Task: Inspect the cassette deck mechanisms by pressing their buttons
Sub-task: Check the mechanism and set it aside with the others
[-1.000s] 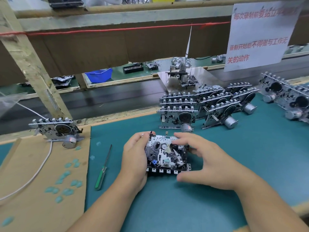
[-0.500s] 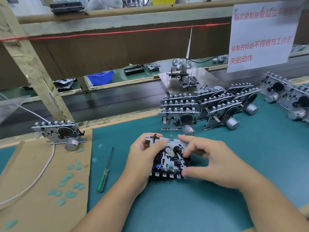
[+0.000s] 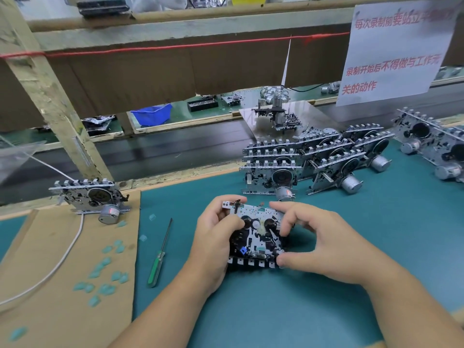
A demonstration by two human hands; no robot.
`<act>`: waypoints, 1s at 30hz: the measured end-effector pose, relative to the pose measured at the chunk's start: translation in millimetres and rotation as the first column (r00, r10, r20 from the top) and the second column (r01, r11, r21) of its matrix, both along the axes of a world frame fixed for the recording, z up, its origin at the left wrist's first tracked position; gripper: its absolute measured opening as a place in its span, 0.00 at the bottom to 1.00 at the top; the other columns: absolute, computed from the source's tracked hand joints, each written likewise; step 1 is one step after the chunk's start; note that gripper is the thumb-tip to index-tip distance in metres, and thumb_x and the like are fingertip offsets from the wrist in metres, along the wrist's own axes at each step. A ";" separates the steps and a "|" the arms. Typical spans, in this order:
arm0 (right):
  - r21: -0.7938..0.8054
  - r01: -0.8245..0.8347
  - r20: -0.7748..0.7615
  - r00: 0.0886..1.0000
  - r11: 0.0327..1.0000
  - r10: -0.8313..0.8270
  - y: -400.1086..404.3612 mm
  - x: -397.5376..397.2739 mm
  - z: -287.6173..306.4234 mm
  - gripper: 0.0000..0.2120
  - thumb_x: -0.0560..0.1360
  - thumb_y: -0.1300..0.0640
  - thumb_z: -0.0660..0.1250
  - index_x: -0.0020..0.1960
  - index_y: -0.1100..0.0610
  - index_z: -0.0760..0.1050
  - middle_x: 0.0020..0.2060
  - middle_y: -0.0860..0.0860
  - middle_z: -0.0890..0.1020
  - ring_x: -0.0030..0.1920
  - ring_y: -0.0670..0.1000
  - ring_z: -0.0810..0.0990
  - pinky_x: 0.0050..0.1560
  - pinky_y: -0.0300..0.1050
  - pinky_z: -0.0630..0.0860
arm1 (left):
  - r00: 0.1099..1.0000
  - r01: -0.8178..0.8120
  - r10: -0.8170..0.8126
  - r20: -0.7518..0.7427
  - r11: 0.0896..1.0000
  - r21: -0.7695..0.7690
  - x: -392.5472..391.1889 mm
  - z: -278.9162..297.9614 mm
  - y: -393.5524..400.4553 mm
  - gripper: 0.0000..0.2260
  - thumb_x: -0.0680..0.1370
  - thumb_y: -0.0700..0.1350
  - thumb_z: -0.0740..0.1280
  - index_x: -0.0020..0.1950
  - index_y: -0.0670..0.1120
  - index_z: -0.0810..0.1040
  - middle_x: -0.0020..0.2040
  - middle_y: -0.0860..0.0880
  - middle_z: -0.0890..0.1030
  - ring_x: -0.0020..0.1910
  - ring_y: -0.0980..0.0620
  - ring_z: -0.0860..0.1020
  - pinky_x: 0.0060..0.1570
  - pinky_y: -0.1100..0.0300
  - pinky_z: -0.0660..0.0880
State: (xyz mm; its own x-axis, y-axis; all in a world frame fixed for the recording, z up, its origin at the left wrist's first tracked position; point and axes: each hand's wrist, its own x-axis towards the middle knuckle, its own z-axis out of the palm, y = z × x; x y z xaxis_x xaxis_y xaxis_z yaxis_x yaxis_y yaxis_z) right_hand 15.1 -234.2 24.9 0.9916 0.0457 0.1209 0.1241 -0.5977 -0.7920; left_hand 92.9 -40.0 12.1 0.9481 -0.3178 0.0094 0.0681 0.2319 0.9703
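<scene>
We hold one cassette mechanism (image 3: 254,234) over the teal mat (image 3: 376,247), near the front edge, between both hands. Going left to right: the left hand (image 3: 216,237) grips the mechanism's left end, its fingers curled over the far left corner and its thumb lying across the top face beside the left reel hub. The mechanism's long axis runs left to right, top face turned up toward us, and its row of buttons (image 3: 251,262) sits along the near edge, pointing at us. The right hand (image 3: 324,244) grips the right end: its fingers are spread and arched over the far right corner, and its thumb (image 3: 288,261) presses against the near right corner, touching the rightmost end of the button row. We judge the right thumb to be the digit nearest the buttons; the left thumb is up on the face, away from them. The next press therefore looks to be the right thumb's, pushing from the near edge toward the far edge while the left hand braces. Whether any button is already down we cannot tell; the row is partly blurred.
</scene>
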 end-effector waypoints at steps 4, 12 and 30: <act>-0.122 0.082 0.160 0.985 0.989 -0.061 29.5 -2.0 0.4 0.14 0.68 0.37 0.71 0.38 0.47 0.75 0.66 0.42 0.74 0.75 0.36 0.60 0.70 0.49 0.64 | 0.993 -0.108 0.108 0.043 0.994 0.008 -1.2 -1.4 -1.7 0.15 0.67 0.40 0.64 0.48 0.50 0.84 0.42 0.41 0.75 0.41 0.43 0.73 0.43 0.46 0.71; -0.371 0.304 0.336 0.925 0.877 -0.179 52.7 -1.3 -3.5 0.12 0.71 0.42 0.65 0.34 0.48 0.75 0.72 0.47 0.71 0.78 0.51 0.59 0.73 0.68 0.56 | 0.963 -0.243 0.237 0.127 0.969 0.037 -2.4 -3.8 -1.0 0.14 0.68 0.42 0.62 0.48 0.52 0.83 0.38 0.44 0.74 0.36 0.47 0.70 0.37 0.51 0.68; -0.061 0.475 0.586 0.729 0.878 -0.354 69.1 6.3 15.2 0.03 0.68 0.55 0.71 0.36 0.52 0.80 0.68 0.53 0.75 0.70 0.55 0.70 0.67 0.68 0.67 | 0.948 -0.203 0.159 0.275 0.969 0.143 -5.9 -6.0 -1.8 0.14 0.71 0.44 0.64 0.50 0.59 0.81 0.37 0.52 0.76 0.33 0.54 0.72 0.36 0.60 0.72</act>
